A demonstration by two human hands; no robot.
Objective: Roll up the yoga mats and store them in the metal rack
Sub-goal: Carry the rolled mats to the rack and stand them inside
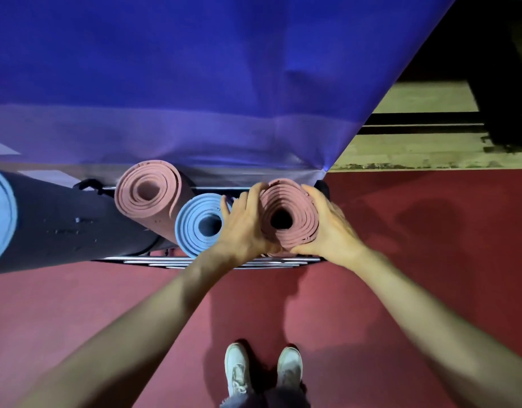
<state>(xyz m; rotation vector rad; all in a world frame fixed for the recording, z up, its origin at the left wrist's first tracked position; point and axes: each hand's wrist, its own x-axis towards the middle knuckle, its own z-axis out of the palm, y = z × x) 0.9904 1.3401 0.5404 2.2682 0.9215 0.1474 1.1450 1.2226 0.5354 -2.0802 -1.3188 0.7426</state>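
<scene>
Hands (245,228) (332,228) round pink mat (304,220) in rack (195,262)

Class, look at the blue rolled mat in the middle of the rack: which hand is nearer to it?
Left. The left hand lies directly beside the blue mat; the right hand grips the far side of the pink mat.

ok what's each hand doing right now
left hand: grips the right pink mat, fingers curled round its left side
right hand: grips the same mat, fingers curled round its right side
</scene>
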